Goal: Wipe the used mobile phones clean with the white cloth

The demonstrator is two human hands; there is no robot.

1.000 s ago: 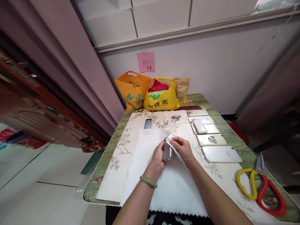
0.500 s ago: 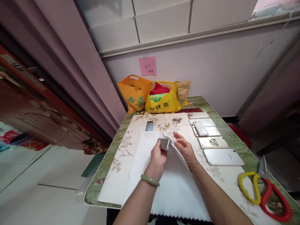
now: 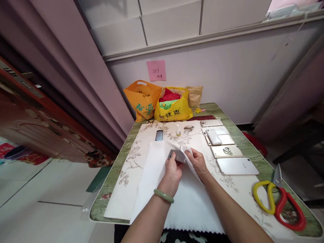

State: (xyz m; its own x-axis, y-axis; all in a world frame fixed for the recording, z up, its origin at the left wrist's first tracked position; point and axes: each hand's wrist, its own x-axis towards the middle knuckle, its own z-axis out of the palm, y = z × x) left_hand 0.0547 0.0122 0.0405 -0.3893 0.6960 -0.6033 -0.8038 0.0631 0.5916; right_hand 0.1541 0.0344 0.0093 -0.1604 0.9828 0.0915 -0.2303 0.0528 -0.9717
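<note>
My left hand (image 3: 173, 170) grips a small grey phone-like device (image 3: 174, 155), with the thumb lying over its face. A white cloth (image 3: 187, 199) with a scalloped edge spreads across the table's front under both forearms. Its raised corner is pinched in my right hand (image 3: 197, 162) and pressed against the device's right end. Just beyond the cloth lies a dark-framed phone (image 3: 159, 135). A small white bottle (image 3: 178, 131) stands farther back, beside a pair of glasses (image 3: 188, 128).
Several phones lie in a column at right, including a white one (image 3: 238, 166) nearest me. Scissors (image 3: 278, 199) with yellow and red handles rest near the right edge. An orange bag (image 3: 143, 101), a yellow bag (image 3: 174, 113) and a brown pouch (image 3: 194, 96) stand at the back.
My right hand has closed on the cloth's corner and brought it over the device's right end. The device has tilted a little in my left hand. The view has shifted slightly.
</note>
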